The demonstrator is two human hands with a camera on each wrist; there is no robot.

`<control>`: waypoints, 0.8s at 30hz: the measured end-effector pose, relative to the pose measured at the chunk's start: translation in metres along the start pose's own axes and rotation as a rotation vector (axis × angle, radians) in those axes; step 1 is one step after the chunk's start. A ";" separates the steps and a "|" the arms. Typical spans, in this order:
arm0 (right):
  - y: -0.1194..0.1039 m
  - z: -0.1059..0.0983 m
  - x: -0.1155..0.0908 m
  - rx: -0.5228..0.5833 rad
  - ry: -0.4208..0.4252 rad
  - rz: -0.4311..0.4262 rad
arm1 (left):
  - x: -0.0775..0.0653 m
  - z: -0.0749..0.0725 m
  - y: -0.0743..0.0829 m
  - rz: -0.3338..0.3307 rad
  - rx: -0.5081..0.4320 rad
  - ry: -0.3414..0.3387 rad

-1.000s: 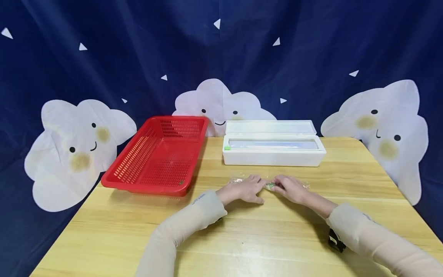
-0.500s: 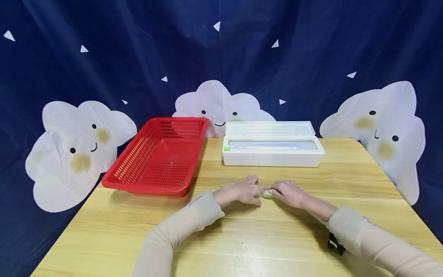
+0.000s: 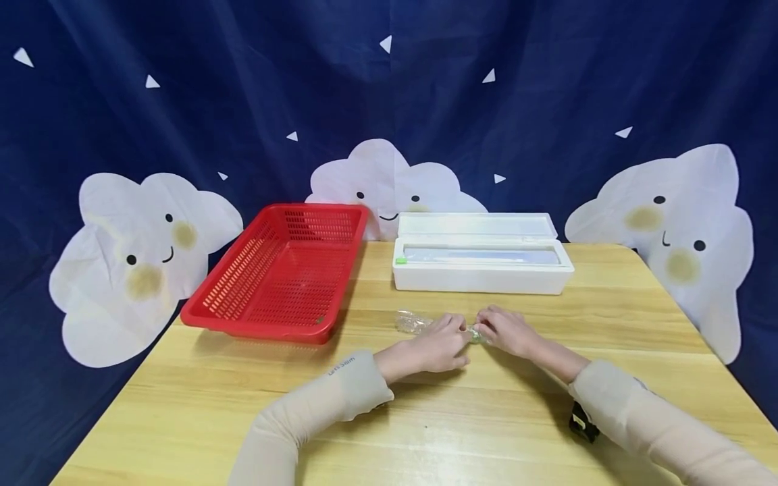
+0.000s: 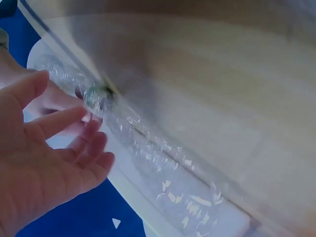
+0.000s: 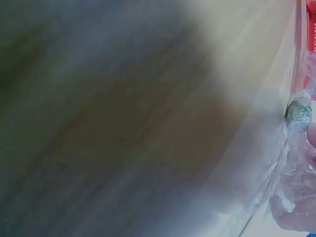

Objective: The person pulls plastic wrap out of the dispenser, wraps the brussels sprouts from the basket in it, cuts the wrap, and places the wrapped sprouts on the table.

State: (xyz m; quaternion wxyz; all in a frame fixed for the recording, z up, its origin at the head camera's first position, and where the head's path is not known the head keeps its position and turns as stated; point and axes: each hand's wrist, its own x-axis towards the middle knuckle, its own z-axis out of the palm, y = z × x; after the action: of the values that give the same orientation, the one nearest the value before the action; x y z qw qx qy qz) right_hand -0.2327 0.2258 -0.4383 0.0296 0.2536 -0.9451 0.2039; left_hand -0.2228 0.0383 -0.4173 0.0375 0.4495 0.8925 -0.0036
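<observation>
A small green item (image 5: pixel 299 114) sits wrapped in a twisted strip of clear plastic film (image 3: pixel 410 322) on the table; its kind cannot be made out through the film. My left hand (image 3: pixel 439 345) is at the left side of the green part. In the left wrist view that hand's fingers are loosely bent, with the thumb apart and nothing pinched. My right hand (image 3: pixel 509 331) pinches the film just right of the green part. Only part of its fingers shows at the edge of the right wrist view.
A red plastic basket (image 3: pixel 258 331) stands at the left, with a tiny green bit inside. Behind the hands is a long white film box (image 3: pixel 483 278), its lid raised, with a green tab (image 3: pixel 401 260) at its left end. A dark blue cloud-patterned curtain (image 3: pixel 437 88) hangs behind the table.
The film's left end, mostly hidden half a second ago, now shows left of my left hand. Both hands have shifted only slightly around the green item.
</observation>
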 end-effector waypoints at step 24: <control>-0.006 0.006 -0.022 -0.352 -0.023 -0.059 | 0.004 0.003 -0.022 -0.247 -0.178 -0.291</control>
State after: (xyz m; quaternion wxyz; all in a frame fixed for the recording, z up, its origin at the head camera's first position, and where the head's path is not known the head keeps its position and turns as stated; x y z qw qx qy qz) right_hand -0.2101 0.2294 -0.4450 0.0688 0.2746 -0.9586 0.0312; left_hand -0.2428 0.0285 -0.4217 0.2045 0.3261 0.9229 0.0057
